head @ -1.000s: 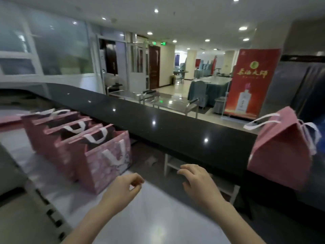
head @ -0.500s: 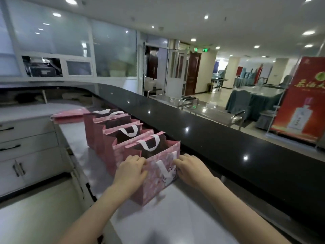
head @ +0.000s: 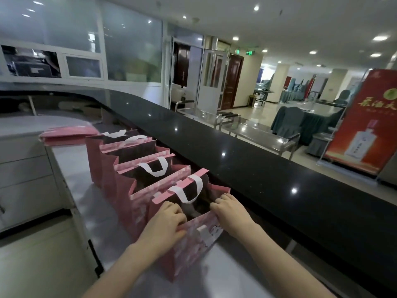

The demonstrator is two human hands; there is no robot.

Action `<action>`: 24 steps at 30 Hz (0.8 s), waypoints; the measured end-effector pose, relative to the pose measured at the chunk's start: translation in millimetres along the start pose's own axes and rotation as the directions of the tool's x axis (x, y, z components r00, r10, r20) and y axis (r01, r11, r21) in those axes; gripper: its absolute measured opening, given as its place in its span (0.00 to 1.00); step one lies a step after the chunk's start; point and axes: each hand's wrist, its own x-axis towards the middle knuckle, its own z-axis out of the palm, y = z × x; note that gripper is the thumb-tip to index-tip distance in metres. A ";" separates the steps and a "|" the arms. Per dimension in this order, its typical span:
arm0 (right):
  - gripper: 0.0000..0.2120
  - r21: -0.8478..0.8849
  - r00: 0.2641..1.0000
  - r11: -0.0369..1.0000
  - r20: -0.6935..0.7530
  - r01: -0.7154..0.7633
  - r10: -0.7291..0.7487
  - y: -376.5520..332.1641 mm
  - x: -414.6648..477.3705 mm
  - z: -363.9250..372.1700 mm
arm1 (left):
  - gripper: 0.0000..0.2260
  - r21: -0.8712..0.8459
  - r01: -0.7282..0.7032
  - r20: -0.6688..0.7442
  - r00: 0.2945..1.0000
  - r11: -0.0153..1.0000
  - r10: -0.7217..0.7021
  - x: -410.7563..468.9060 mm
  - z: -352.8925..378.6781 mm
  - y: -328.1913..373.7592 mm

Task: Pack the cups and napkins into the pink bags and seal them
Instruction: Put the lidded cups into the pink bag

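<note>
Between left hand [head: 165,224] and right hand [head: 232,214], both newly curled over front rim, nearest pink bag [head: 193,250] spread open, likely ready for filling.

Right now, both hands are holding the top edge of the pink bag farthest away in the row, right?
Not quite. The head view shows the left hand and the right hand holding the top edge of the nearest pink bag in the row, not the farthest one.
</note>
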 end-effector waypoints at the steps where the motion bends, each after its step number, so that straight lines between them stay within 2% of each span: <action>1: 0.07 0.005 1.000 1.000 0.000 0.015 -0.015 3.2 -7.4 -1.1 | 0.04 -0.022 -0.027 -0.006 1.000 0.999 0.027 -2.2 0.7 0.7; 5: 0.05 0.034 0.998 0.997 -0.023 0.064 -0.063 11.3 -56.6 -6.1 | 0.03 -0.071 -0.130 0.025 0.991 0.989 0.132 -11.7 -1.2 17.2; 7: 0.07 0.040 0.999 0.999 0.001 0.036 -0.036 11.3 -92.3 -8.5 | 0.04 -0.092 -0.172 0.040 0.984 0.981 0.176 -17.5 -2.2 33.6; 16: 0.06 0.051 0.967 0.968 0.093 -0.245 0.239 7.2 -291.3 -36.7 | 0.04 -0.248 -0.328 0.102 0.927 0.911 0.362 -49.8 32.1 166.2; 24: 0.07 0.009 0.855 0.863 0.143 -0.504 0.498 -0.2 -475.6 -61.7 | 0.03 -0.365 -0.530 0.108 0.793 0.766 0.600 -86.8 78.2 313.0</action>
